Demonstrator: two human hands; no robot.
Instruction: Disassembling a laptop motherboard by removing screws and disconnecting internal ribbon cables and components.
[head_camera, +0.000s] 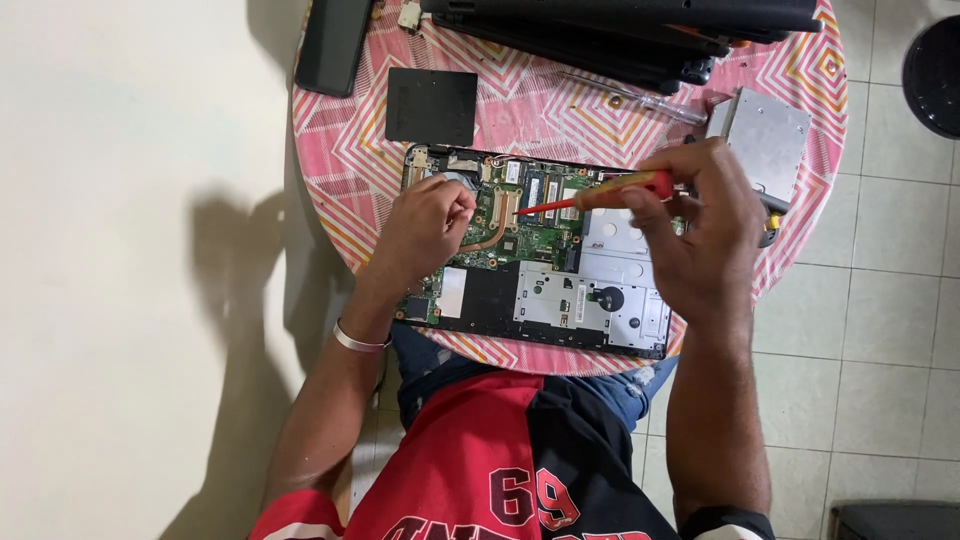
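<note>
Right hand (700, 215) pinches a red-handled screwdriver (600, 195), fingers closed round the handle, tip angled down onto the green circuit board (520, 235). Left hand (430, 225) rests curled on the board's left end by the copper pipe; I cannot tell what it holds. The opened laptop base (560, 300) sits at the near edge of the round pink-clothed table (340, 150), stacked laptops (620, 30) crowding the far rim, silver drive (765, 130) hard right.

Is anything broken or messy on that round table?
Nothing looks broken, but the laptop lies opened, its green circuit board bare. Its black cover panel and a silver drive lie loose on the pink tablecloth. The right hand holds a red screwdriver; the left hand rests on the board.
</note>
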